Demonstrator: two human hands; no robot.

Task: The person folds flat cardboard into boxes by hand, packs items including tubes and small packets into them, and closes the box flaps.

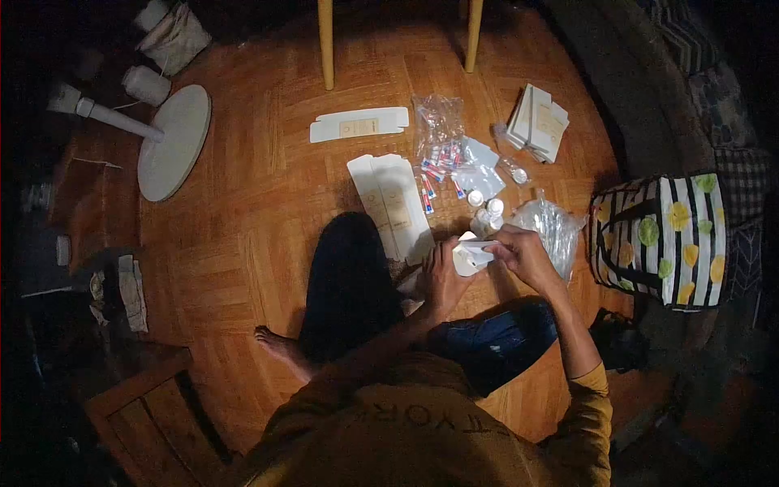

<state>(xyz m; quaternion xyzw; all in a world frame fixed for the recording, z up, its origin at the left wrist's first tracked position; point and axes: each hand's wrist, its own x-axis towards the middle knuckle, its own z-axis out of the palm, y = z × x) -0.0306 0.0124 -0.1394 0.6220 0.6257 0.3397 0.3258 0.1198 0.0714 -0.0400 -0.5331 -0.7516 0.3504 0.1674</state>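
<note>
Above my crossed legs, a small white carton (466, 261) sits between my two hands. My left hand (442, 280) is wrapped round the carton's left side. The fingers of my right hand (522, 253) pinch a white flap at its open end. Just beyond the hands are several small white round containers (488, 216). Flattened white cartons with a tan panel (393, 203) lie left of them, partly overlapping. Small red, white and blue tubes (430, 188) are scattered beside a clear plastic bag (439, 122). Whatever is inside the held carton is hidden.
Another flat carton (357, 125) lies farther out, and a stack of white cartons (539, 123) sits at the far right. A clear bag of plastic pieces (548, 231) is near my right hand. A striped bag (657, 240), a round stand base (174, 144) and wooden legs (326, 45) surround the floor.
</note>
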